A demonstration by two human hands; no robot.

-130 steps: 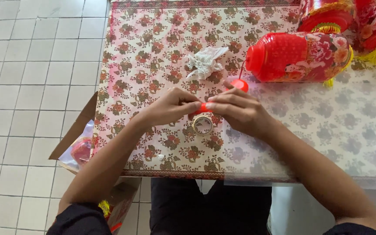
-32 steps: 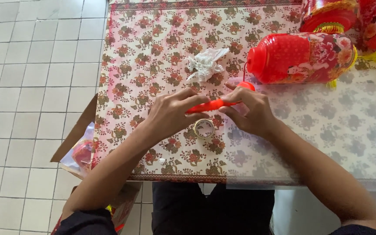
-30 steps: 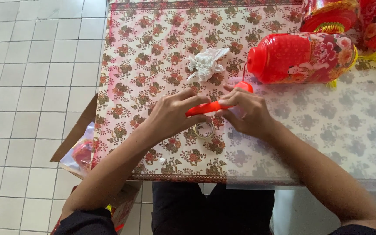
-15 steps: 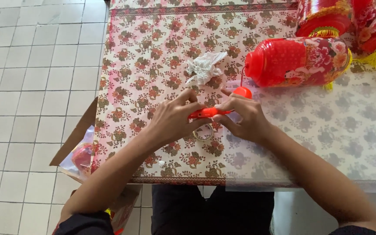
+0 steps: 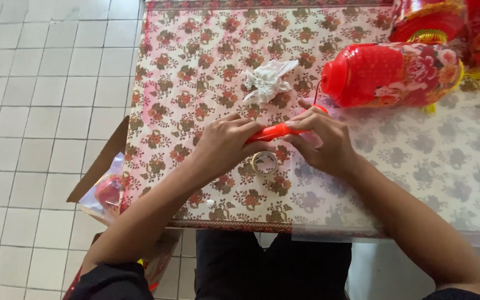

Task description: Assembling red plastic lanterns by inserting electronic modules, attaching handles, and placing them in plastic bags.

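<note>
Both hands pinch a slim red plastic piece above a floral tablecloth.

Left hand and right hand close their fingers on opposite ends of the red plastic piece; its far end is hidden by the right fingers. A clear tape roll lies just below, crumpled white plastic wrap beyond, a red lantern to the right, partly cut off. A cardboard box sits beside the table.

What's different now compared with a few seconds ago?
Both hands, left and right, now hold a red stick stretched between them; before, they pinched a small red piece just above the tape roll. Tape roll, crumpled paper and lantern stayed put.
</note>
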